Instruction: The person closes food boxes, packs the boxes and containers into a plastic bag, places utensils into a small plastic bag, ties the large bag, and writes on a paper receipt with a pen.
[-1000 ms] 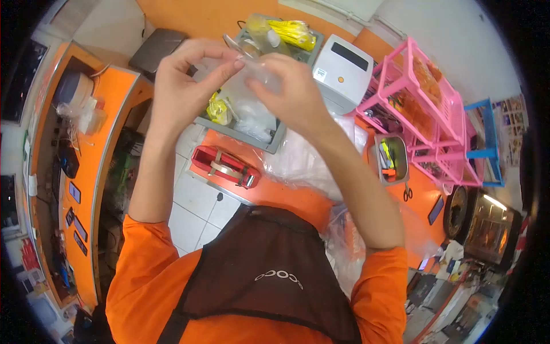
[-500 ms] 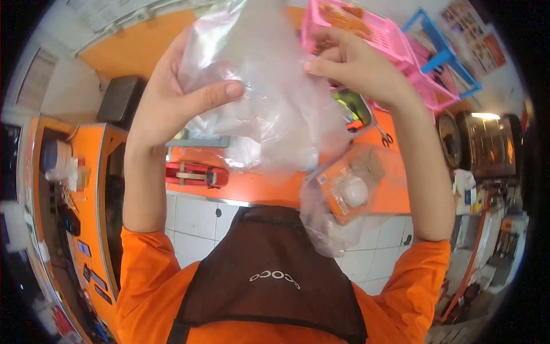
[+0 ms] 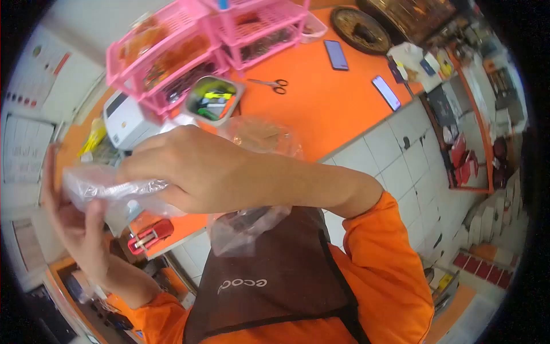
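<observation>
My right hand (image 3: pixel 186 163) is closed around a crumpled clear plastic bag (image 3: pixel 140 188), its arm crossing in front of my apron. At the left, my left hand (image 3: pixel 80 229) has its fingers stretched upward and thumb apart, with the bag's far end lying between them. Beneath my right forearm is another clear bag (image 3: pixel 246 235), hanging over the counter edge against the apron. Its middle is hidden by the arm, and something brown shows through its upper part. Below the hands sits a red tape dispenser (image 3: pixel 152 235).
Pink baskets (image 3: pixel 163 51) with packets stand at the back, by a white machine (image 3: pixel 129 120). A metal container of markers (image 3: pixel 215 97), scissors (image 3: pixel 272 86) and two phones (image 3: pixel 336 54) lie on the orange counter (image 3: pixel 326 114). A round dark object (image 3: pixel 361 30) is farther back.
The view has turned to the right. Both hands have come down and left with the bag, which is now bunched. My right hand has closed on it, while my left fingers have straightened.
</observation>
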`<state>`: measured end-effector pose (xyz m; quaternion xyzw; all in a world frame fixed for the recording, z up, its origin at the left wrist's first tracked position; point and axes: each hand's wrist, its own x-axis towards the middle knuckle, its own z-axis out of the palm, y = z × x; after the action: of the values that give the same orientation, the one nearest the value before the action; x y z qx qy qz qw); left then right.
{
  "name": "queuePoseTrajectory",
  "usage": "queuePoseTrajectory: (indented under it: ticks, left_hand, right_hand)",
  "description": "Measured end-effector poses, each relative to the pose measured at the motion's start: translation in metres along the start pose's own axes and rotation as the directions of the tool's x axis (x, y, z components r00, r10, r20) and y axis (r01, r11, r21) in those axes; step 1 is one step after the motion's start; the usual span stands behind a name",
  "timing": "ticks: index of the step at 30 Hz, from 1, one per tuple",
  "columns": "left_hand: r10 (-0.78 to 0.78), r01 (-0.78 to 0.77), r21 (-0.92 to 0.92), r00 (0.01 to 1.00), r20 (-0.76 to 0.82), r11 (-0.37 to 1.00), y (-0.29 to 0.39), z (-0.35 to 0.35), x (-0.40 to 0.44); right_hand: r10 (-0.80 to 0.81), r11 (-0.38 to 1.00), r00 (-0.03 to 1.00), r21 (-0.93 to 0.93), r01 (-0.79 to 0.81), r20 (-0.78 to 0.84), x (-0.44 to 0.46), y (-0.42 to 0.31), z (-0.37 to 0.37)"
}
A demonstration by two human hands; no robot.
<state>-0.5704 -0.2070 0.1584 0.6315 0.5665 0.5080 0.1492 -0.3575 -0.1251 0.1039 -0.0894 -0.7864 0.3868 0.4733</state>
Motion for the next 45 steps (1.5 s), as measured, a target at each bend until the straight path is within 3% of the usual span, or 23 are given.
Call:
queuePoseTrajectory:
  ticks: [3, 6, 8, 11, 12, 15, 18, 21, 23, 25, 27, 29, 31, 32, 35, 36, 37, 38, 40, 41, 43, 45]
  left_hand:
    - [0.097, -0.097, -0.002, 0.994, -0.041, 0.995, 0.008, 0.015, 0.010]
    - [-0.155, 0.214, -0.475, 0.975, 0.161, 0.854, 0.000, 0.045, -0.013]
    - [-0.135, 0.258, -0.443, 0.948, 0.288, 0.859, -0.004, 0.066, -0.023]
    - [-0.193, 0.251, -0.150, 0.926, 0.324, 0.956, 0.012, 0.095, -0.026]
    - [-0.162, 0.190, -0.088, 0.953, 0.255, 0.978, 0.016, 0.107, -0.026]
    - [-0.036, 0.032, 0.084, 0.998, 0.049, 0.996, 0.014, 0.126, -0.034]
    - [-0.040, 0.039, 0.061, 0.999, 0.017, 0.997, 0.009, 0.128, -0.048]
    - [-0.093, 0.094, 0.013, 0.995, -0.032, 0.996, 0.011, 0.131, -0.054]
    - [-0.141, 0.144, 0.017, 0.983, -0.117, 0.989, 0.008, 0.126, -0.059]
    - [-0.227, 0.220, 0.153, 0.973, 0.034, 0.964, 0.018, 0.116, -0.057]
    - [-0.446, 0.409, 0.220, 0.881, 0.157, 0.886, 0.017, 0.107, -0.064]
    - [-0.433, 0.230, 0.525, 0.848, 0.305, 0.820, 0.010, 0.103, -0.074]
    - [-0.472, 0.298, 0.418, 0.778, 0.415, 0.858, 0.001, 0.106, -0.085]
    - [-0.477, 0.332, 0.359, 0.740, 0.475, 0.872, 0.000, 0.108, -0.090]
    - [-0.472, 0.287, 0.418, 0.754, 0.456, 0.862, 0.013, 0.120, -0.097]
    - [-0.541, 0.272, 0.549, 0.731, 0.416, 0.790, 0.003, 0.118, -0.113]
    - [-0.591, 0.560, 0.204, 0.707, 0.389, 0.803, -0.003, 0.108, -0.129]
    - [-0.634, 0.730, -0.184, 0.670, 0.387, 0.658, -0.007, 0.095, -0.146]
    - [-0.672, 0.620, 0.262, 0.668, 0.319, 0.740, -0.003, 0.113, -0.120]
    - [-0.690, 0.531, 0.470, 0.666, 0.284, 0.706, -0.001, 0.121, -0.106]
    - [-0.651, 0.515, 0.480, 0.741, 0.168, 0.710, -0.009, 0.120, -0.113]
    - [-0.674, 0.589, 0.398, 0.731, 0.111, 0.704, -0.009, 0.118, -0.111]
  right_hand:
    - [-0.089, 0.987, 0.995, 0.129, 0.096, -0.054, -0.011, 0.007, -0.040]
    - [0.096, 0.926, 0.972, 0.339, -0.166, 0.215, -0.022, 0.001, -0.078]
    - [0.033, 0.949, 0.997, 0.311, -0.054, 0.071, -0.032, 0.016, -0.078]
    - [0.048, 0.960, 0.998, 0.276, -0.037, -0.031, -0.047, 0.034, -0.077]
    - [0.068, 0.962, 0.997, 0.266, -0.054, -0.046, -0.051, 0.037, -0.076]
    - [0.195, 0.835, 0.967, 0.545, -0.075, -0.165, -0.056, 0.027, -0.071]
    - [0.030, 0.907, 0.970, 0.414, 0.075, -0.240, -0.065, 0.022, -0.068]
    - [0.218, 0.867, 0.972, 0.439, -0.236, 0.093, -0.067, 0.042, -0.081]
    - [0.060, 0.973, 0.989, 0.231, -0.027, -0.134, -0.055, 0.072, -0.100]
    - [0.187, 0.939, 0.981, 0.303, -0.164, -0.051, -0.044, 0.050, -0.138]
    - [0.220, 0.933, 0.976, 0.291, -0.211, 0.003, -0.033, 0.046, -0.170]
    - [0.080, 0.975, 0.997, 0.206, -0.080, 0.007, -0.033, 0.062, -0.170]
    - [0.037, 0.958, 0.999, 0.281, -0.046, 0.035, -0.041, 0.071, -0.156]
    - [0.106, 0.904, 0.991, 0.408, -0.131, 0.082, -0.046, 0.060, -0.143]
    - [0.147, 0.865, 0.972, 0.452, -0.215, 0.181, -0.050, 0.035, -0.116]
    - [0.130, 0.866, 0.974, 0.458, -0.203, 0.186, -0.052, 0.029, -0.102]
    - [0.074, 0.854, 0.973, 0.490, -0.176, 0.220, -0.056, 0.022, -0.087]
    - [0.019, 0.838, 0.967, 0.523, -0.153, 0.253, -0.061, 0.016, -0.073]
    - [-0.091, 0.784, 0.893, 0.585, -0.209, 0.441, -0.083, 0.006, -0.051]
    - [-0.105, 0.766, 0.819, 0.571, -0.294, 0.564, -0.096, 0.004, -0.045]
    - [-0.034, 0.902, 0.671, 0.311, -0.298, 0.740, -0.121, 0.016, -0.033]
    - [0.119, 0.963, 0.628, 0.064, -0.261, 0.769, -0.136, 0.033, -0.035]
